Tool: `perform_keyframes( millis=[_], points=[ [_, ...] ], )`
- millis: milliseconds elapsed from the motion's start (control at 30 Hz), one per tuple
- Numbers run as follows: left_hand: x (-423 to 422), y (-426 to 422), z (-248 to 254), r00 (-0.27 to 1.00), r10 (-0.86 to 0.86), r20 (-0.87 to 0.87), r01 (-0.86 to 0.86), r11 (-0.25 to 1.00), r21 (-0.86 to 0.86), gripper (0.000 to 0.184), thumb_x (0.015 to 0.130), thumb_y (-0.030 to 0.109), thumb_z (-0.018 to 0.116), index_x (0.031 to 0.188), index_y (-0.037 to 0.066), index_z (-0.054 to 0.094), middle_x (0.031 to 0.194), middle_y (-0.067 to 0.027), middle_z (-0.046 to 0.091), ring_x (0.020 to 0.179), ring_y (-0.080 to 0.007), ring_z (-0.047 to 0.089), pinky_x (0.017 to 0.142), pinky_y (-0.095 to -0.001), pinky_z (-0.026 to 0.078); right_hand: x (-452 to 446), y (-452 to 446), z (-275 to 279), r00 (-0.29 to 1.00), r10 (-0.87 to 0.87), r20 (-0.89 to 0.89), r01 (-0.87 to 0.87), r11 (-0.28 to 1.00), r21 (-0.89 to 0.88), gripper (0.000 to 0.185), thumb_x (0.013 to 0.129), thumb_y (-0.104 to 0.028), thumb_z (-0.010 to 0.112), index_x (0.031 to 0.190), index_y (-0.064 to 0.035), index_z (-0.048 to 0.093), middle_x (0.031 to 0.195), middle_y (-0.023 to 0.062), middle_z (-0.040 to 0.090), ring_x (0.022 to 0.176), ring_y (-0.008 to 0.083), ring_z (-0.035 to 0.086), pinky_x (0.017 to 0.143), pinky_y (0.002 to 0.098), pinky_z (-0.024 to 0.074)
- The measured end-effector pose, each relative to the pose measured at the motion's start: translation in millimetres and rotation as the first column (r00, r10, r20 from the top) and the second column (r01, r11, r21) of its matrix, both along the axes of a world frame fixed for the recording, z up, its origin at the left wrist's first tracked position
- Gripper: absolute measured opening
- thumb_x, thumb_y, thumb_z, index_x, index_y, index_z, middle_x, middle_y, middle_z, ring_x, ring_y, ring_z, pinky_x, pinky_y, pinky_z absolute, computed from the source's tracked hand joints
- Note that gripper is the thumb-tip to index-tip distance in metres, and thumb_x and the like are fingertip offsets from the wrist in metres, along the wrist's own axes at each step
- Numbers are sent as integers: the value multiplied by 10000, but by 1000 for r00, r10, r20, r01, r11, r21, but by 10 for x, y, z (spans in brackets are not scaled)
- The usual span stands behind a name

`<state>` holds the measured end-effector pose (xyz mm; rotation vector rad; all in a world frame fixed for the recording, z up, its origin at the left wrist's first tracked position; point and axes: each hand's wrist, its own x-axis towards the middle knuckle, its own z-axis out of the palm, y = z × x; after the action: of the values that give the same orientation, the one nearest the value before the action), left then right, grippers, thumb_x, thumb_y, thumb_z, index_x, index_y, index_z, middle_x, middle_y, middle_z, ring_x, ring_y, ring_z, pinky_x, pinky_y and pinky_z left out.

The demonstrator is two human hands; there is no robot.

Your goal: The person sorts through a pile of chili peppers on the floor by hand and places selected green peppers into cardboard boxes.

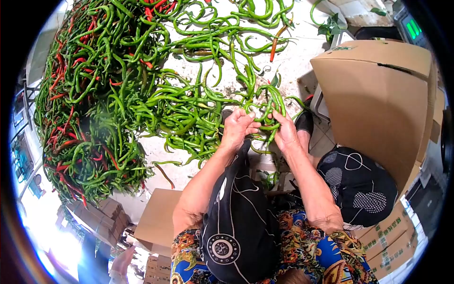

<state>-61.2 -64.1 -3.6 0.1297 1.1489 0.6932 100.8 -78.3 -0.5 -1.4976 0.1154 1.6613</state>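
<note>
Long, curled green chili peppers [272, 97] form a loose bunch between my two hands. My right hand [287, 133] is closed around the lower part of this bunch, with the pepper tips reaching up and away past the thumb. My left hand [239, 128] is beside it with its fingers curled in and the thumb against the forefinger. A green chili pepper [248, 107] runs into its pinch; the grip itself is partly hidden. More green chili peppers [189, 120] lie loose on the white surface [288, 71] to the left of my hands.
A tall heap of green and red chili peppers [94, 94] fills the left side. Close on the right stands a large cardboard box [373, 99]. A digital scale display [413, 29] glows at upper right. A cardboard flap [158, 217] sits at lower left.
</note>
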Motion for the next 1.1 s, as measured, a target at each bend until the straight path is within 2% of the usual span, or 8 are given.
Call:
perform_keyframes(
  millis=[167,333,433,733,833,933,1033,1100],
  points=[
    [26,85,-89,984,-147,-99,148,989,6,165,894,144,642,865,63,501,765,-53,608,614,-139,632,533,-236,518,64,-15,29,864,125,488,-140,990,-5,331,868,-84,554,1197,-46,553,939,47,567,811,142,524,751,274,458],
    [97,280,-331,723,-168,-670,348,926,144,369,768,194,685,1072,13,582,664,-88,584,605,-184,583,603,-338,476,112,70,181,679,25,733,-123,989,80,260,927,-110,520,1169,-20,540,961,25,561,852,122,497,799,271,408],
    [171,495,-418,535,-117,-837,489,851,194,382,733,271,728,991,2,645,668,-122,610,614,-257,602,626,-388,482,77,124,432,729,6,685,-97,991,95,266,930,-103,522,1182,-19,536,967,17,559,844,114,492,796,266,410],
    [-4,393,2,596,144,-790,450,755,477,224,837,212,673,936,12,647,773,-101,565,672,-215,522,628,-355,433,69,-155,289,891,67,450,-56,998,-36,276,918,-100,577,1186,-40,546,1034,25,597,866,124,543,727,270,451],
    [144,138,163,608,-225,-761,765,420,487,225,816,178,690,986,34,661,860,-169,624,786,-285,610,722,-363,485,-89,-190,328,991,112,74,-109,993,-40,424,902,-356,643,1222,-103,527,1108,47,570,943,135,531,810,315,433],
    [213,16,255,435,-387,-813,900,196,388,359,780,212,711,1105,77,643,842,-154,577,790,-317,611,700,-387,495,-122,-264,428,999,33,-16,-34,998,-59,444,891,-330,659,1235,-98,503,1081,58,582,968,161,558,829,321,449],
    [156,122,430,442,-647,-621,861,113,495,392,770,206,723,1133,80,648,860,-139,604,779,-277,623,689,-356,501,-68,-271,469,995,-59,81,79,958,-276,385,892,-264,658,1195,-75,514,1009,60,602,842,169,600,699,288,496],
    [98,193,508,542,-706,-455,829,359,429,308,798,142,699,1093,59,672,901,-127,653,771,-194,637,675,-290,494,-9,-412,265,986,-85,144,117,967,-226,266,912,-178,618,1135,-62,531,943,57,610,751,172,608,625,281,517]
  ],
)
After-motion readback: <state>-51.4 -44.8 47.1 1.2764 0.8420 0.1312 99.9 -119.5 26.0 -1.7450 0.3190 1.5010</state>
